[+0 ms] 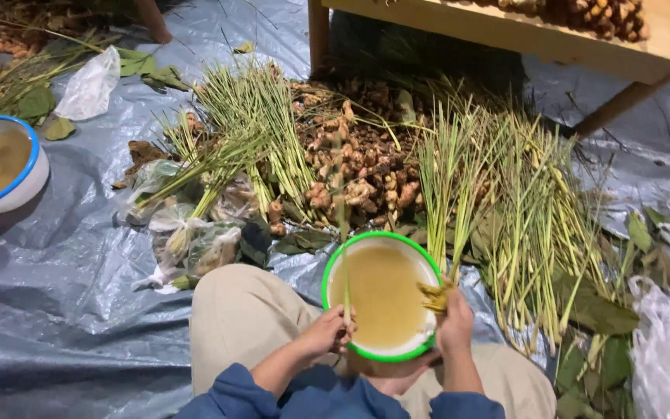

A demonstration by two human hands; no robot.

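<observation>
Lemongrass stalk: the left hand (326, 332) holds one long thin stalk (342, 233) upright, its grip closed around the lower end at the near-left rim of the green-rimmed bowl (333, 264); the upper part is blurred.
Lemongrass bundle: the right hand (454, 320) is closed on a small bunch of stalks (450, 202) near the root end, at the bowl's right rim – tops fan upward, frayed yellowish roots (433, 296) hang over the liquid.
Handling: judged light, stiff along the length yet bendable; the fibrous root end looks the firmest place to take hold, and wet stalks could be slippery.
Bowl: holds cloudy yellowish-brown liquid, sits on the grey tarp (63, 310) between the person's knees, near the tarp's near edge; likely heavy and apt to spill.
Counts: two bowls – this one and a blue-rimmed one (9, 167) at the left edge; two large lemongrass heaps, one left (250, 132) and one right (537, 225) of a single ginger-like root pile (358, 167); stalks too many to count.
Other things: knotted clear bags (195, 240) near the left heap, loose green leaves (606, 341) at the right, a wooden bench (552, 35) at the far edge carrying more roots.
</observation>
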